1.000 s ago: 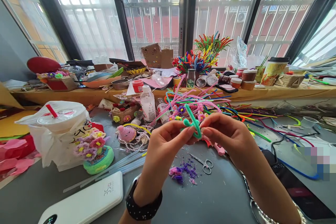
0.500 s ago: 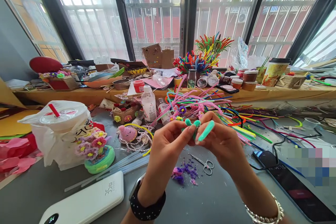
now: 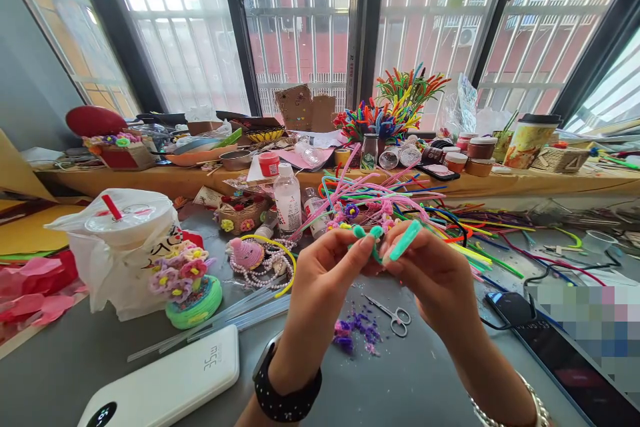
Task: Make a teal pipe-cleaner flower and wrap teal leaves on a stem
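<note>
In front of me, above the table, I hold a mint-green pipe cleaner (image 3: 377,248) bent into small rounded loops. My left hand (image 3: 325,273) pinches the looped part between thumb and fingertips. A straight mint-green length (image 3: 405,240) sticks up at the fingers of my right hand (image 3: 443,273), which are closed around it; whether it joins the loops is hidden by the fingertips. Below the hands lie small silver scissors (image 3: 395,315) and a scatter of purple and pink fuzz clippings (image 3: 357,330). A heap of loose pipe cleaners (image 3: 400,193) spreads behind my hands.
A white power bank (image 3: 165,373) and clear glue sticks (image 3: 210,320) lie left, near a bagged drink cup (image 3: 125,233) and a crocheted flower pot (image 3: 193,300). A phone (image 3: 550,353) with a black cable lies right. Bottles (image 3: 287,200) stand behind; jars and a pipe-cleaner bouquet (image 3: 380,123) line the ledge.
My right hand has moved slightly right, away from the left, and the straight green length has shifted with it. The left hand keeps its pinch on the loops. The view has shifted a little.
</note>
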### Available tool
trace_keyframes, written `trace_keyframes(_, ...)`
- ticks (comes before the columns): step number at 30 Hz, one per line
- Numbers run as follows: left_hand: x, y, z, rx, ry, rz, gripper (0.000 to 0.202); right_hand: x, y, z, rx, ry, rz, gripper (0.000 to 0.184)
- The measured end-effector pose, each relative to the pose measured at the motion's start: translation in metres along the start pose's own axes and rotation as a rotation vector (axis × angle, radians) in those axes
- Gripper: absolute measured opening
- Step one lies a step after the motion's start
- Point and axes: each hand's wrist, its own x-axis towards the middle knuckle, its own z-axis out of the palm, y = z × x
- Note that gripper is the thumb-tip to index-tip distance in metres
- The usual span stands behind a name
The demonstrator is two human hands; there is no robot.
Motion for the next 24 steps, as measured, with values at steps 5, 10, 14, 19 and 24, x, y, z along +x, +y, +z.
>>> trace_keyframes(5,-0.001,0.001,0.001,0.006,0.009,0.025,0.011,0.0,0.0,0.0,0.042,0.021,0.01,0.005)
trace_keyframes(10,-0.003,0.001,0.002,0.017,0.043,0.056,0.01,0.0,0.001,0.0,0.098,0.015,0.065,0.006)
trace_keyframes(14,-0.003,0.001,0.002,0.014,0.036,0.065,0.008,0.0,-0.001,-0.002,0.103,-0.013,0.109,0.008)
trace_keyframes(19,-0.004,0.0,0.002,0.052,0.029,0.065,0.008,0.003,-0.01,-0.006,-0.02,-0.021,0.214,0.009)
trace_keyframes(24,-0.002,0.0,-0.001,0.142,-0.005,0.082,0.008,0.005,-0.016,-0.01,-0.149,-0.059,0.259,0.007)
